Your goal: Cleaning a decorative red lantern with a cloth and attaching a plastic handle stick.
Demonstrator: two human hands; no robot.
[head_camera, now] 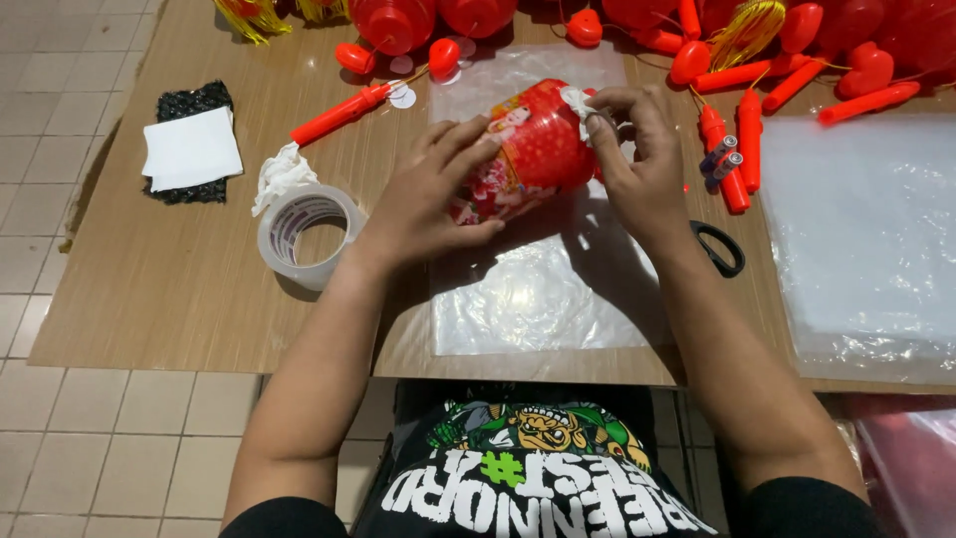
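Your left hand [423,194] cups the side of a red printed lantern [528,149], fingers spread along it, holding it just above a clear plastic sheet [538,299] on the worktop [169,289]. Your right hand [637,164] steadies the lantern's other end — fingertips pinching a white scrap [578,100] there. A tape roll [304,234] sits near your left wrist — black scissors [719,247] beside your right.

Scissors [719,246]: only the black handle loops show, blades hidden under the right wrist. Red lanterns [398,20] at the worktop's [179,299] far edge cut off by the top frame. Plastic sheet stack [866,239] runs off the right edge. Lantern [528,149] print partly covered by left hand [423,199]; too blurred to tell.
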